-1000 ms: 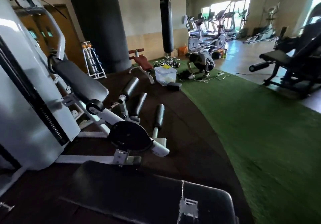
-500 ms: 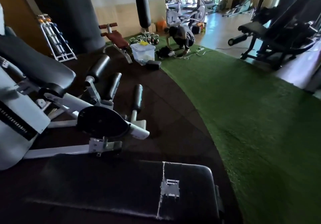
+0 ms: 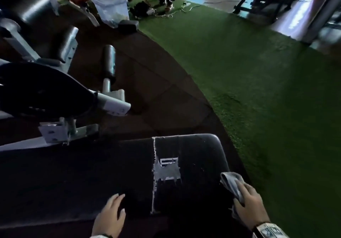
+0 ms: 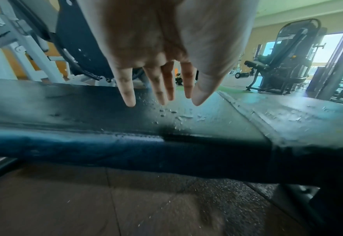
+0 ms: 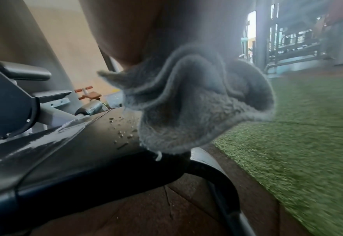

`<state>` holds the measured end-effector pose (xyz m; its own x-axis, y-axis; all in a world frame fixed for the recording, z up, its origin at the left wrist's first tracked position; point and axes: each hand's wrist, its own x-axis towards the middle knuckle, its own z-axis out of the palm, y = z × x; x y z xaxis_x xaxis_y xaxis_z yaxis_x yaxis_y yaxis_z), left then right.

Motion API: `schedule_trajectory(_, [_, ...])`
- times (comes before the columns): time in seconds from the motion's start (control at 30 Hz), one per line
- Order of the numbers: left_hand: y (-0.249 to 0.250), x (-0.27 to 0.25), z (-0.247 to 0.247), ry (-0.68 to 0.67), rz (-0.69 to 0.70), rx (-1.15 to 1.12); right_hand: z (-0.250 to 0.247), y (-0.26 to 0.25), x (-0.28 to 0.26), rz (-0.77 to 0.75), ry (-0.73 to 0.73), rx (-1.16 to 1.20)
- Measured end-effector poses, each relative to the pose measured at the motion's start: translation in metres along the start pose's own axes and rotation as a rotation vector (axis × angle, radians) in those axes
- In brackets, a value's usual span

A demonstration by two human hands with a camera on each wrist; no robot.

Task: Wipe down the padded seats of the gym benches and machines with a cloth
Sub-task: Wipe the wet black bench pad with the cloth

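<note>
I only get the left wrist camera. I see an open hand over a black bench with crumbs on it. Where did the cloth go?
Observer: The grey fluffy cloth is bunched in the right hand, at the right end of the black padded bench.
Operator: Is it on the bench?
Observer: In the right wrist view its lowest fold seems to rest on the pad's edge, right at the rounded end.
Operator: Is the bench broken anywhere?
Observer: The head view shows a worn pale patch beside the seam, where the black cover has peeled.
</note>
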<state>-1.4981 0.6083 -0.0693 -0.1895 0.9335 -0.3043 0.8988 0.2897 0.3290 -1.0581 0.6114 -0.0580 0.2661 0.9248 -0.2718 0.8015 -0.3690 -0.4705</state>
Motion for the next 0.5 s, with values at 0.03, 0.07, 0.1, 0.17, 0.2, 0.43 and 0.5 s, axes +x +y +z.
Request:
schedule_trajectory(0.03, [-0.001,0.007,0.01,-0.007,0.016,0.037,0.014,0.006,0.007,-0.013,-0.019,-0.011])
schedule_trajectory(0.07, [-0.005,0.016,0.023,0.015,0.053,0.057,0.027,0.013,0.012,-0.049,-0.028,-0.017])
schedule_trajectory(0.1, [-0.008,0.027,0.031,0.047,0.081,0.095,0.036,0.014,0.017,-0.102,-0.011,-0.026])
schedule_trajectory(0.17, [-0.012,0.045,0.044,0.179,0.126,0.132,0.049,0.014,0.018,-0.164,0.099,-0.091])
schedule_trajectory(0.2, [-0.012,0.05,0.049,0.253,0.152,0.134,0.052,0.013,0.018,-0.174,0.139,-0.119])
schedule_trajectory(0.43, [-0.021,0.06,0.065,0.465,0.259,0.157,0.047,0.016,0.021,-0.232,0.401,-0.093])
schedule_trajectory(0.5, [-0.031,0.066,0.073,0.491,0.299,0.133,0.058,0.021,0.025,-0.276,0.425,-0.008])
